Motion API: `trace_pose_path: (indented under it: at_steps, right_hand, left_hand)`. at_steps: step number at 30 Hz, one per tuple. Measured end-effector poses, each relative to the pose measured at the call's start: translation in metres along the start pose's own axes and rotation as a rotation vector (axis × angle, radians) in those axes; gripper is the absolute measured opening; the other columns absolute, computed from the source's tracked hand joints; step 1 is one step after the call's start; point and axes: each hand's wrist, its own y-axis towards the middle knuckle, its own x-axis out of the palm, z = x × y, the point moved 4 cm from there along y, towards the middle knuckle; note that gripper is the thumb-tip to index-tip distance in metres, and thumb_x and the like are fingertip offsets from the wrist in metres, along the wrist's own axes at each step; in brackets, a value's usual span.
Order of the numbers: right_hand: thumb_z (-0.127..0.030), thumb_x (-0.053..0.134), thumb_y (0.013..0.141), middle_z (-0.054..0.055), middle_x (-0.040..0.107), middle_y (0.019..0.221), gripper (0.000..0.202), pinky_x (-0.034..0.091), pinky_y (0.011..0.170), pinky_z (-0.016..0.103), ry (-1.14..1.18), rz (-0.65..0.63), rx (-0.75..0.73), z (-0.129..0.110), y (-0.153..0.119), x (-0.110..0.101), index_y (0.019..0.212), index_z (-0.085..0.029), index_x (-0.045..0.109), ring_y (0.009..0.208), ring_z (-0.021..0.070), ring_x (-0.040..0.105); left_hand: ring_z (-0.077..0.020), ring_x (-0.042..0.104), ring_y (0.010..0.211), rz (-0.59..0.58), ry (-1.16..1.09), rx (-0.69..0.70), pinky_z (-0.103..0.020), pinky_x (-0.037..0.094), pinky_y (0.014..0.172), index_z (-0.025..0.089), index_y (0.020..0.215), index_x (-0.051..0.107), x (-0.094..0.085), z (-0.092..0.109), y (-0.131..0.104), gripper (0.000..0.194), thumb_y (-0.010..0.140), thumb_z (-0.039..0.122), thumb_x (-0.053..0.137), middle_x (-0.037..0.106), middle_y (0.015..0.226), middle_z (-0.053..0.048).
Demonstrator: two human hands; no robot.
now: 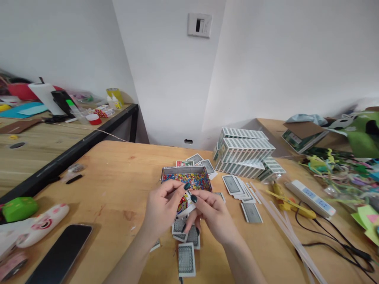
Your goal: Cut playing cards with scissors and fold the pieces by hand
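Hand state: the left hand [166, 201] is closed, with thumb and fingers pinching the left part of a face card [182, 204]. The right hand [211, 211] pinches the same card at its right edge between thumb and forefinger; its lower fingers are partly spread and hold nothing visible.

Hazards: uneven pressure from the two pinches could crease the card off line or tear it. A loosened thumb could let it slip. The right hand's lower fingers could displace the near cards [186, 259] beneath them; contact there cannot be determined. A forward knock could shift the open tray [186, 170] or distort its walls.

Position: the face card is raised between the hands, tilted, its face partly covered by fingers. It is just on the near side of the tray and on the far side of the near cards, which lie face down on the table [118, 189].
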Motion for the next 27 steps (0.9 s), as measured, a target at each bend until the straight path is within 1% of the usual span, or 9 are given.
trace_pose_path:
  at_steps: [3, 7, 12, 14, 16, 19, 22, 25, 27]
  right_hand:
    - [-0.039, 0.053, 0.081, 0.000, 0.061, 0.043, 0.035, 0.031, 0.031, 0.015, -0.004, 0.034, 0.004, 0.001, 0.000, 0.000, 0.098, -0.010, 0.059, 0.036, 0.0150, 0.060]
    - [-0.038, 0.052, 0.080, -0.002, 0.056, 0.035, 0.034, 0.029, 0.030, 0.015, -0.032, 0.100, 0.021, 0.003, 0.002, 0.000, 0.096, -0.009, 0.058, 0.028, 0.0127, 0.054]
    - [-0.031, 0.049, 0.079, -0.004, 0.050, 0.028, 0.025, 0.022, 0.027, 0.015, -0.057, 0.211, 0.024, 0.005, 0.003, 0.000, 0.080, -0.009, 0.060, 0.021, 0.0097, 0.046]
    - [-0.029, 0.049, 0.078, -0.005, 0.049, 0.027, 0.023, 0.022, 0.026, 0.015, -0.060, 0.247, 0.027, 0.006, 0.003, 0.000, 0.075, -0.010, 0.060, 0.021, 0.0101, 0.046]
    - [-0.029, 0.048, 0.076, -0.004, 0.050, 0.028, 0.023, 0.024, 0.026, 0.015, -0.050, 0.255, 0.021, 0.007, 0.002, 0.002, 0.074, -0.010, 0.060, 0.022, 0.0110, 0.048]
    - [-0.028, 0.047, 0.074, -0.003, 0.053, 0.032, 0.024, 0.029, 0.027, 0.015, -0.038, 0.219, 0.005, 0.007, 0.002, 0.005, 0.078, -0.009, 0.061, 0.026, 0.0125, 0.053]
    - [-0.024, 0.045, 0.073, -0.003, 0.056, 0.037, 0.025, 0.035, 0.030, 0.016, -0.019, 0.155, -0.004, 0.006, 0.003, 0.009, 0.083, -0.010, 0.063, 0.032, 0.0137, 0.057]
    - [-0.020, 0.042, 0.073, 0.001, 0.064, 0.050, 0.027, 0.041, 0.035, 0.018, -0.008, 0.068, -0.025, 0.003, 0.002, 0.011, 0.087, -0.010, 0.064, 0.041, 0.0148, 0.063]
    - [-0.018, 0.042, 0.074, 0.003, 0.068, 0.060, 0.028, 0.046, 0.041, 0.020, -0.005, 0.010, -0.030, 0.001, 0.001, 0.012, 0.090, -0.011, 0.063, 0.049, 0.0159, 0.066]
  left_hand:
    - [-0.0116, 0.054, 0.054, -0.012, 0.031, 0.019, -0.019, 0.043, 0.050, 0.015, 0.071, 0.062, 0.000, 0.000, 0.000, 0.019, 0.078, 0.030, 0.052, 0.063, 0.062, -0.001]
    - [-0.0117, 0.057, 0.056, 0.004, 0.112, 0.078, -0.019, 0.045, 0.053, 0.016, 0.072, 0.061, 0.000, 0.002, 0.000, 0.016, 0.078, 0.028, 0.052, 0.064, 0.064, -0.001]
    - [-0.0097, 0.056, 0.056, -0.033, 0.220, 0.165, -0.018, 0.045, 0.056, 0.017, 0.068, 0.058, 0.003, 0.007, -0.001, 0.016, 0.080, 0.023, 0.049, 0.062, 0.063, 0.001]
    - [-0.0093, 0.055, 0.057, -0.038, 0.243, 0.186, -0.017, 0.044, 0.056, 0.017, 0.068, 0.057, 0.004, 0.007, -0.002, 0.016, 0.080, 0.022, 0.049, 0.062, 0.064, 0.001]
    - [-0.0090, 0.054, 0.057, -0.034, 0.244, 0.181, -0.017, 0.043, 0.056, 0.017, 0.068, 0.057, 0.003, 0.006, -0.002, 0.016, 0.080, 0.022, 0.049, 0.061, 0.064, 0.001]
    - [-0.0081, 0.050, 0.052, -0.025, 0.206, 0.142, -0.017, 0.041, 0.051, 0.016, 0.068, 0.056, 0.001, 0.003, -0.001, 0.016, 0.081, 0.024, 0.048, 0.056, 0.059, 0.003]
    - [-0.0076, 0.046, 0.048, -0.021, 0.168, 0.101, -0.017, 0.038, 0.046, 0.016, 0.066, 0.055, -0.002, 0.000, 0.000, 0.018, 0.080, 0.026, 0.049, 0.052, 0.055, 0.003]
    - [-0.0073, 0.045, 0.048, -0.023, 0.138, 0.068, -0.016, 0.037, 0.046, 0.015, 0.065, 0.054, -0.005, -0.002, 0.002, 0.019, 0.080, 0.026, 0.050, 0.052, 0.057, 0.003]
    - [-0.0072, 0.044, 0.048, -0.028, 0.127, 0.056, -0.016, 0.037, 0.046, 0.015, 0.065, 0.055, -0.007, -0.004, 0.003, 0.019, 0.080, 0.026, 0.050, 0.051, 0.056, 0.003]
